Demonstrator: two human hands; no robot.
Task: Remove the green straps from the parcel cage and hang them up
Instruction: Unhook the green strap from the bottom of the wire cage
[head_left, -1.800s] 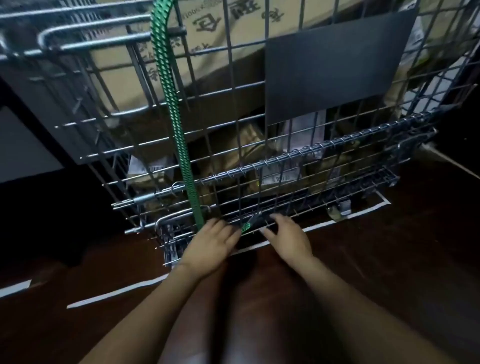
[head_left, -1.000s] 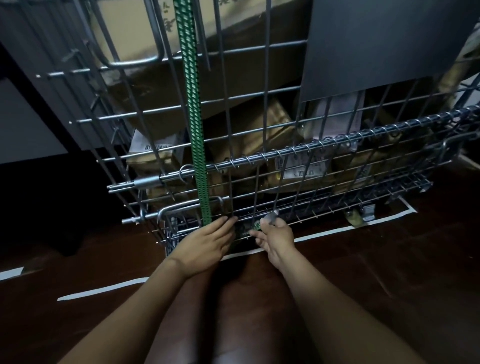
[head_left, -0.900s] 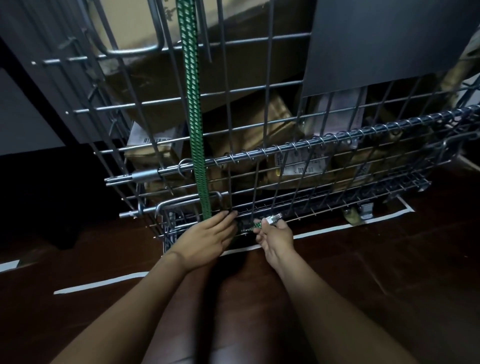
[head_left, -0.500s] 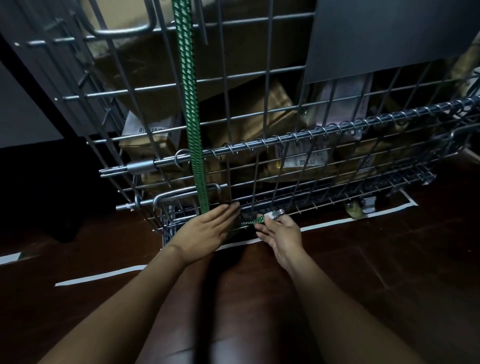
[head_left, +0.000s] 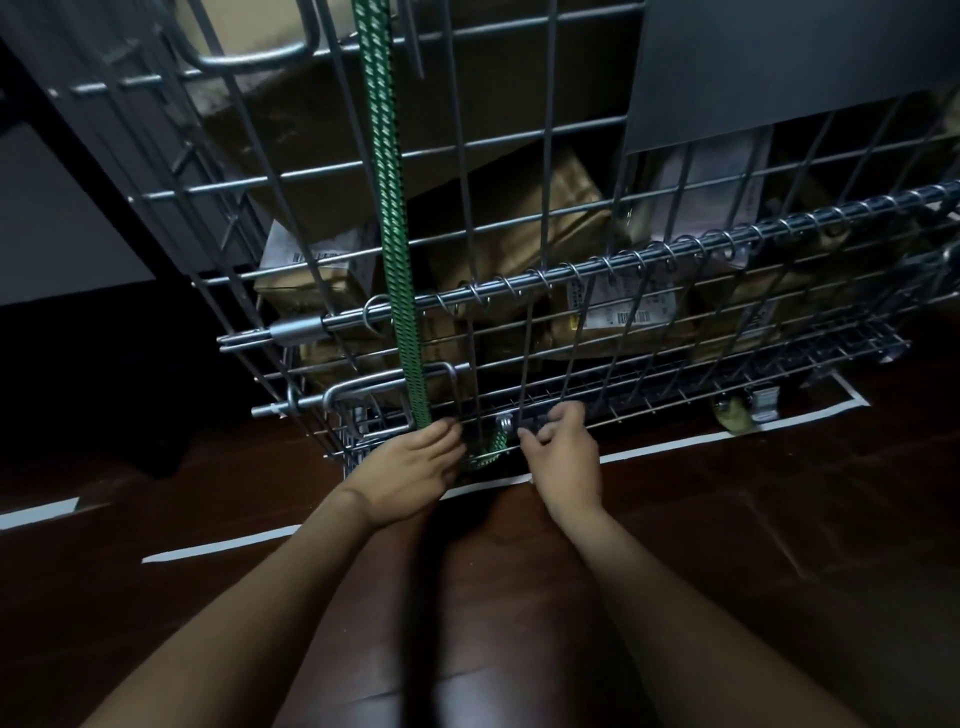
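A green woven strap runs down the front of the wire parcel cage. It loops at the cage's bottom edge and ends in a small metal hook. My left hand lies over the strap's lower end, its fingers nearly straight against the bottom wires. My right hand is just right of the hook, with its fingers curled on the cage's lowest wires. The hook stands free between my two hands.
Brown parcels with labels fill the cage behind the mesh. A dark panel hangs on its upper right. White tape lines mark the dark wooden floor, and a caster shows at the right. My knees are below.
My right hand held the metal hook out toward me. The hook is now back against the cage and the green end is looped, with my right hand on the wires beside it.
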